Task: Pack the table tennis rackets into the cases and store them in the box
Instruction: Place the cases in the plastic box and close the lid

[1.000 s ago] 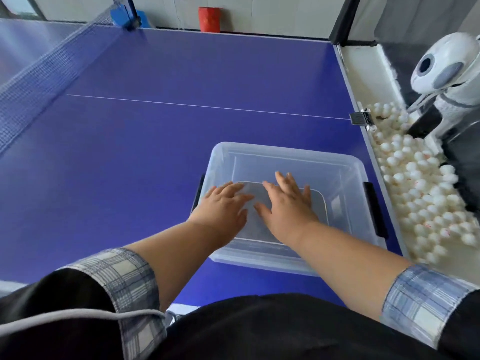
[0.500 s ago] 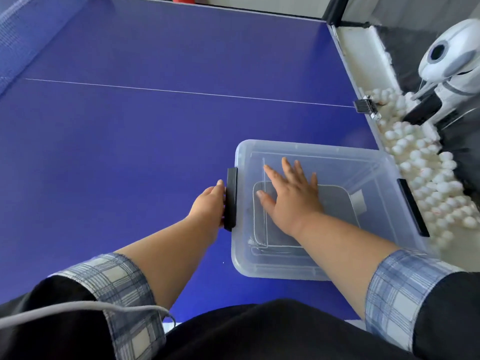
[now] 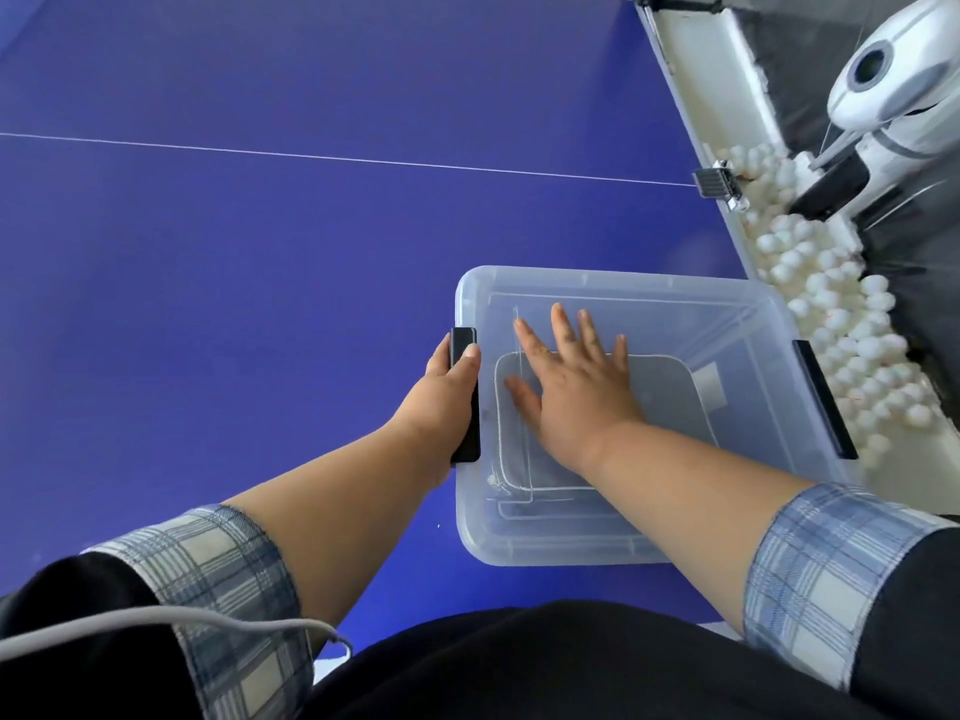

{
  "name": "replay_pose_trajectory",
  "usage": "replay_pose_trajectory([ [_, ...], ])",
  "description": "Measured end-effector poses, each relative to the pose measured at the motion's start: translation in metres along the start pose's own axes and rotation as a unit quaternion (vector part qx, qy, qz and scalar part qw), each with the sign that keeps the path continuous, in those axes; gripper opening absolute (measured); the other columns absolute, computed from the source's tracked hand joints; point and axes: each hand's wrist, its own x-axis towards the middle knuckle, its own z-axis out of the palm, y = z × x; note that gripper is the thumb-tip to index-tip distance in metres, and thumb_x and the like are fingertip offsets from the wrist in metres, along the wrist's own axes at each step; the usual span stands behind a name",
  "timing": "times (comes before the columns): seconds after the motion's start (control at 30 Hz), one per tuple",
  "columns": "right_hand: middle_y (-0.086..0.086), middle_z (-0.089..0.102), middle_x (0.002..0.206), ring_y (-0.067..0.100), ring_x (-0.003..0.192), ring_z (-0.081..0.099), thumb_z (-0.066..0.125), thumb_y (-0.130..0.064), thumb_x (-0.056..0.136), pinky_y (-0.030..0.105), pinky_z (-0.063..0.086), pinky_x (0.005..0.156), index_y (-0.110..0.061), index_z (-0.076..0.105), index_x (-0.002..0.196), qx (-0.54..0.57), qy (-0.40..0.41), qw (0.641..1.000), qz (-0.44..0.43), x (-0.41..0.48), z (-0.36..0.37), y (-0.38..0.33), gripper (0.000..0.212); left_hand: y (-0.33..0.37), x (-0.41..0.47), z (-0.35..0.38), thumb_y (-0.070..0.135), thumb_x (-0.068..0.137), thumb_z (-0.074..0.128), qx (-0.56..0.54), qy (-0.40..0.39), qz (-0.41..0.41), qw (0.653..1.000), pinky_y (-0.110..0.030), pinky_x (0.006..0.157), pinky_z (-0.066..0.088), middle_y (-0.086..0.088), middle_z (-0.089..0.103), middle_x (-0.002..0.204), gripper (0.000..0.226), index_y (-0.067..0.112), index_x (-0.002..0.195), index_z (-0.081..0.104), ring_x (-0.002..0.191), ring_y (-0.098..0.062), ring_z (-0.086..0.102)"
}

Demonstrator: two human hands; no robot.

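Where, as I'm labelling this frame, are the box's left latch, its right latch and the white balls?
left latch [image 3: 462, 339]: head view, its uncovered top end.
right latch [image 3: 823, 400]: head view, middle of the black strip.
white balls [image 3: 823, 298]: head view, middle of the pile.

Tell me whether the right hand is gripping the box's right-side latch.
No: the right hand lies flat, fingers spread, on the lid, and nothing touches the right latch.
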Motion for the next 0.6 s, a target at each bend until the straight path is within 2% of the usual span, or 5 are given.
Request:
replay_pose_trajectory([
  [0.17, 0.004, -0.009, 0.171, 0.031, 0.157, -0.012, 0.012, -0.067, 0.097, 0.061, -0.001, 0.123, -0.043, -0.005, 0.159, 0.017, 0.0, 1.0, -0.003, -0.001, -0.001, 0.001, 0.069, 0.004, -0.007, 0.002, 0.069, 0.082, 0.047, 0.044, 0.039, 0.02, 0.998, -0.048, 0.09, 0.056, 0.017, 0.064, 0.124, 0.06, 0.06, 0.14, 0.034, 0.105, -0.018, 0.067],
  [0.3, 0.002, -0.01, 0.171, 0.029, 0.157, -0.013, 0.013, -0.069, 0.097, 0.06, -0.004, 0.123, -0.044, -0.004, 0.16, 0.039, -0.012, 0.999, -0.007, -0.003, -0.007, 0.004, 0.069, 0.013, -0.018, 0.009, 0.047, 0.099, 0.041, 0.204, 0.127, 0.136, 0.961, -0.045, 0.1, 0.048, 0.018, 0.032, 0.151, 0.063, 0.046, 0.154, 0.01, 0.131, -0.02, 0.047],
  [0.37, 0.0, -0.004, 0.172, 0.025, 0.157, -0.009, 0.023, -0.068, 0.099, 0.057, -0.004, 0.124, -0.041, 0.007, 0.161, 0.093, -0.006, 0.996, -0.008, -0.003, -0.012, 0.007, 0.07, 0.017, -0.022, 0.014, 0.032, 0.102, 0.039, 0.354, 0.16, 0.202, 0.899, -0.043, 0.105, 0.041, 0.011, 0.012, 0.163, 0.063, 0.04, 0.156, 0.008, 0.147, -0.02, 0.023],
  [0.5, 0.003, 0.018, 0.169, 0.021, 0.157, 0.011, 0.051, -0.047, 0.101, 0.042, 0.007, 0.126, -0.028, 0.036, 0.156, 0.271, 0.055, 0.961, 0.018, -0.015, -0.02, 0.028, 0.06, 0.022, -0.023, 0.021, 0.015, 0.1, 0.039, 0.631, 0.107, 0.298, 0.708, -0.043, 0.123, 0.003, -0.001, -0.005, 0.167, 0.068, 0.031, 0.158, 0.009, 0.153, -0.024, -0.009],
  [0.6, 0.004, 0.023, 0.168, 0.025, 0.154, 0.02, 0.052, -0.047, 0.1, 0.046, 0.019, 0.123, -0.031, 0.044, 0.152, 0.203, 0.081, 0.973, 0.078, -0.042, -0.011, 0.061, 0.055, 0.013, -0.028, 0.029, 0.02, 0.1, 0.036, 0.719, 0.069, 0.294, 0.626, -0.046, 0.123, -0.003, -0.002, -0.003, 0.167, 0.065, 0.029, 0.159, 0.007, 0.153, -0.026, -0.011],
])
